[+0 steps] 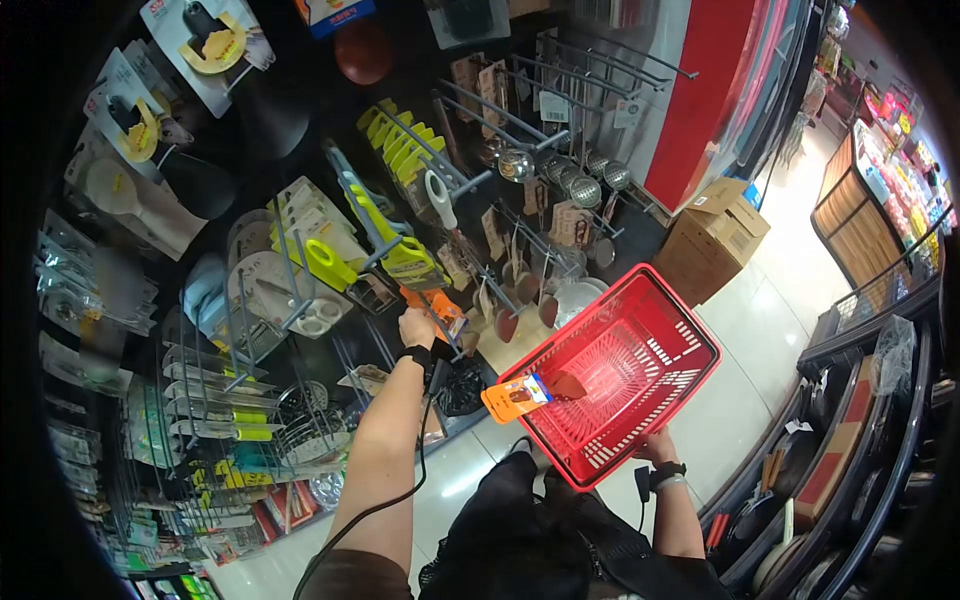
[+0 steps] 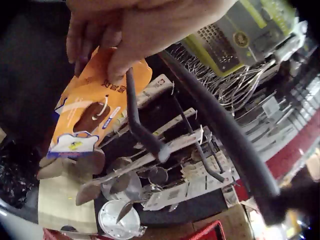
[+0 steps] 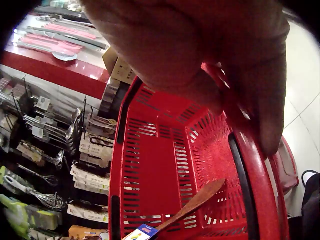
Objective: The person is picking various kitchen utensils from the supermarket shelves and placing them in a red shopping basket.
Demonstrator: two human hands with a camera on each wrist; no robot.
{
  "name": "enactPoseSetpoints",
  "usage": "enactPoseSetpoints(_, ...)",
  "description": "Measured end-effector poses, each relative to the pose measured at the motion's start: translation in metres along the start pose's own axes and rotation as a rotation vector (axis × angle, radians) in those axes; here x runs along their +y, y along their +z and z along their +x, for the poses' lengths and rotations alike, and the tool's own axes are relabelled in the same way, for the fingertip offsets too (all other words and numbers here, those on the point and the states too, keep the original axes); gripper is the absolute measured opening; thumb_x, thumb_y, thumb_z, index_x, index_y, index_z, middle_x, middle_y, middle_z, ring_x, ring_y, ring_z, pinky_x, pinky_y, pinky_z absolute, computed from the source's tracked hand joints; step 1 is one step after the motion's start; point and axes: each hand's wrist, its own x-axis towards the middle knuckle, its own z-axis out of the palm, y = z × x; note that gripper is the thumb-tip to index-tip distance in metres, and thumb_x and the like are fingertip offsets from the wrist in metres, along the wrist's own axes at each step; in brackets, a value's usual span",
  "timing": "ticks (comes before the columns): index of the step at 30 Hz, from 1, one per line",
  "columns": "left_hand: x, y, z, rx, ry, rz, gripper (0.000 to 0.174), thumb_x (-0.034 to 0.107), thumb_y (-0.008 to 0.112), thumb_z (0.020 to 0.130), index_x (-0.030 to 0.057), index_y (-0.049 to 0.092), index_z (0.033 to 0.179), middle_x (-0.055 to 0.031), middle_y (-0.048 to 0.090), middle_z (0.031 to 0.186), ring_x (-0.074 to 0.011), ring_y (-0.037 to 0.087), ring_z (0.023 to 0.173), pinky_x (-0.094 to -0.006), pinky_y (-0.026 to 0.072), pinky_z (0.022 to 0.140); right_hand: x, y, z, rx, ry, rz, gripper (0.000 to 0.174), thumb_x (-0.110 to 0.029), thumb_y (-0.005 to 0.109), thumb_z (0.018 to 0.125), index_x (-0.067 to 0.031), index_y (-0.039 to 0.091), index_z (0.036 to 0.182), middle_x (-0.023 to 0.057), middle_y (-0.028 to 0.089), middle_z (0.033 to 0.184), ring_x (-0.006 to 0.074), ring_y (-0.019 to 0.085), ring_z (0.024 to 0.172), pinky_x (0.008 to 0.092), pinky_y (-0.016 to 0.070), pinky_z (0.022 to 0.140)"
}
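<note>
My left hand [image 1: 417, 323] reaches up to the display wall and pinches an orange-carded utensil pack [image 1: 441, 310] hanging on a black hook. In the left wrist view the fingers [image 2: 117, 55] curl over the top of that orange card [image 2: 92, 107], right by the hook [image 2: 140, 127]. My right hand [image 1: 655, 446] grips the near rim of a red plastic shopping basket [image 1: 690, 345] held at waist height. The right wrist view shows the hand [image 3: 225, 70] wrapped over the basket's rim [image 3: 252, 175]. A wooden spatula with an orange card [image 1: 528, 393] lies in the basket, its handle end over the edge.
The wall rack carries green graters [image 1: 405, 255], metal ladles and strainers [image 1: 585, 188] and other carded kitchen tools on protruding hooks. A cardboard box [image 1: 712, 240] stands on the tiled floor [image 1: 765, 330] beyond the basket. Shelves of pans [image 1: 840, 450] run along my right.
</note>
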Motion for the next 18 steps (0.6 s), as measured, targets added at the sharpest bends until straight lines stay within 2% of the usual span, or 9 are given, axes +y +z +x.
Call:
enactPoseSetpoints(3, 0.004, 0.004, -0.022, 0.039, -0.064, -0.095, 0.015, 0.014, 0.063, 0.076, -0.0008, 0.068, 0.078, -0.0233, 0.063, 0.078, -0.038, 0.063, 0.079, -0.044, 0.0513, 0.07, -0.002, 0.0, -0.002, 0.023, 0.025, -0.044, 0.052, 0.009, 0.05, 0.074, -0.0071, 0.037, 0.122, 0.0136, 0.061, 0.087, 0.0273, 0.066, 0.065, 0.0399, 0.0583, 0.051)
enactPoseSetpoints(5, -0.001, 0.009, -0.038, 0.102, 0.124, 0.004, 0.013, 0.009, 0.06, 0.073, 0.0, 0.068, 0.078, -0.0232, 0.062, 0.074, -0.0383, 0.063, 0.074, -0.0436, 0.0505, 0.068, -0.005, 0.002, -0.004, 0.025, 0.023, -0.053, 0.052, 0.008, 0.05, 0.075, -0.0078, 0.036, 0.123, 0.0138, 0.062, 0.088, 0.0273, 0.066, 0.065, 0.0403, 0.0583, 0.051)
enactPoseSetpoints(7, -0.001, 0.011, -0.055, 0.083, 0.07, -0.138, 0.011, 0.004, 0.058, 0.074, -0.0007, 0.068, 0.076, -0.0217, 0.062, 0.071, -0.0365, 0.062, 0.07, -0.0418, 0.0496, 0.068, -0.004, 0.0, -0.004, 0.026, 0.018, -0.057, 0.053, 0.008, 0.05, 0.076, -0.0086, 0.034, 0.124, 0.014, 0.062, 0.088, 0.0272, 0.066, 0.065, 0.0406, 0.0583, 0.051)
enactPoseSetpoints(12, -0.006, 0.02, -0.093, 0.195, 0.233, -0.16, 0.011, 0.005, 0.065, 0.073, 0.0002, 0.069, 0.081, -0.0216, 0.063, 0.07, -0.0312, 0.065, 0.067, -0.0364, 0.05, 0.063, 0.019, -0.007, 0.016, 0.021, -0.009, -0.037, 0.048, 0.005, 0.05, 0.077, -0.0074, 0.038, 0.122, 0.0133, 0.062, 0.086, 0.0265, 0.065, 0.064, 0.0395, 0.0579, 0.05)
enactPoseSetpoints(13, -0.007, 0.018, -0.097, 0.179, 0.246, -0.151, 0.011, 0.005, 0.065, 0.073, 0.0002, 0.069, 0.081, -0.0216, 0.063, 0.07, -0.0312, 0.065, 0.067, -0.0364, 0.05, 0.063, 0.016, -0.01, 0.016, -0.009, -0.026, -0.059, 0.046, 0.004, 0.05, 0.077, -0.0069, 0.04, 0.12, 0.0132, 0.062, 0.086, 0.0264, 0.065, 0.063, 0.0387, 0.0578, 0.05)
enactPoseSetpoints(15, -0.008, 0.018, -0.104, 0.082, 0.118, -0.241, 0.014, 0.009, 0.068, 0.075, -0.0013, 0.069, 0.084, -0.0171, 0.064, 0.066, -0.02, 0.064, 0.058, -0.0308, 0.0487, 0.056, 0.0, -0.001, -0.001, 0.017, -0.013, -0.021, 0.039, -0.002, 0.054, 0.079, -0.0072, 0.044, 0.117, 0.0111, 0.064, 0.084, 0.0226, 0.065, 0.06, 0.0335, 0.0558, 0.046)
enactPoseSetpoints(16, -0.015, 0.022, -0.103, -0.013, 0.066, -0.317, 0.018, 0.014, 0.067, 0.077, 0.0019, 0.07, 0.089, -0.0191, 0.066, 0.079, -0.0291, 0.067, 0.073, -0.034, 0.051, 0.066, 0.005, -0.006, 0.008, 0.002, 0.015, -0.084, 0.041, -0.005, 0.056, 0.08, -0.0082, 0.041, 0.118, 0.0107, 0.064, 0.082, 0.021, 0.065, 0.059, 0.0325, 0.0551, 0.045)
enactPoseSetpoints(17, 0.0, 0.006, -0.115, -0.049, -0.003, -0.436, 0.014, 0.014, 0.066, 0.077, 0.002, 0.07, 0.082, -0.0179, 0.065, 0.074, -0.0272, 0.066, 0.067, -0.0335, 0.0497, 0.062, -0.007, 0.0, -0.002, 0.06, 0.024, -0.087, 0.043, -0.005, 0.055, 0.081, -0.0087, 0.038, 0.121, 0.0112, 0.064, 0.08, 0.0209, 0.064, 0.058, 0.0324, 0.0552, 0.045)
enactPoseSetpoints(18, -0.002, 0.002, -0.122, -0.061, 0.03, -0.333, 0.013, 0.014, 0.066, 0.078, 0.0012, 0.069, 0.079, -0.019, 0.064, 0.072, -0.0289, 0.065, 0.064, -0.0353, 0.0485, 0.06, -0.003, -0.001, -0.002, 0.068, 0.032, -0.088, 0.045, -0.005, 0.054, 0.082, -0.0095, 0.035, 0.122, 0.0112, 0.063, 0.079, 0.0206, 0.064, 0.058, 0.0323, 0.0551, 0.045)
